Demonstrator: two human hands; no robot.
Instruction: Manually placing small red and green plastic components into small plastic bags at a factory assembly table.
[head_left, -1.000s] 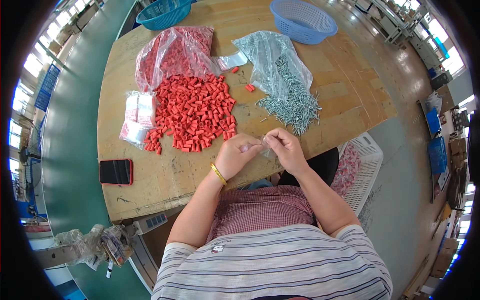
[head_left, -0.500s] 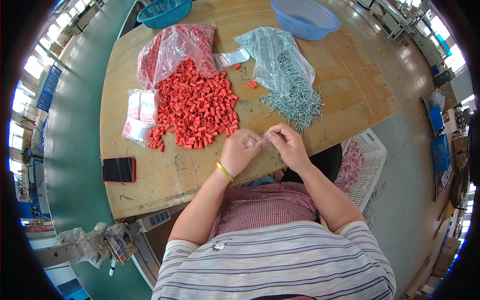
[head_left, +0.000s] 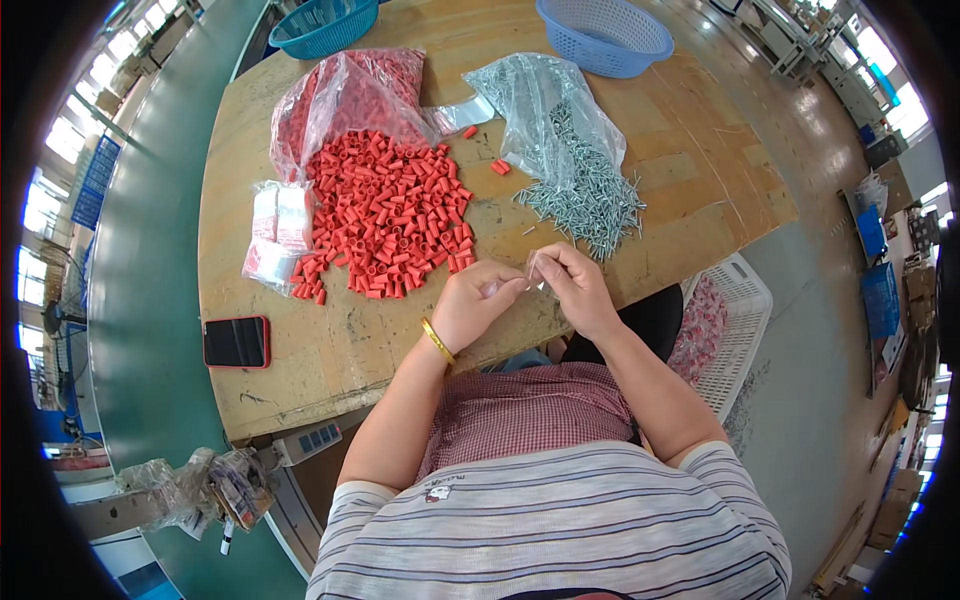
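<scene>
Close to the table's front edge, my left hand point(head_left: 477, 308) and my right hand point(head_left: 577, 292) meet, fingers pinched on a small clear plastic bag point(head_left: 534, 272). Most of the bag is hidden by the fingers, and I cannot make out whether anything is inside. Beyond my left hand spreads a heap of red plastic caps point(head_left: 395, 215), spilling from a large clear bag point(head_left: 350, 105). Past my right hand lies a pile of silver screws point(head_left: 595, 215), partly inside another clear bag point(head_left: 545, 100).
Stacked flat bags point(head_left: 280, 225) and a phone point(head_left: 237, 341) lie on the left of the wooden table point(head_left: 690, 170). At the far side stand a teal basket point(head_left: 325, 30) and a blue basket point(head_left: 605, 40). A white crate point(head_left: 745, 330) with red-filled bags is low at the right.
The fingers of both hands have shifted slightly on the small bag, and more of its clear film shows between them. The view has moved a little; the piles look the same.
</scene>
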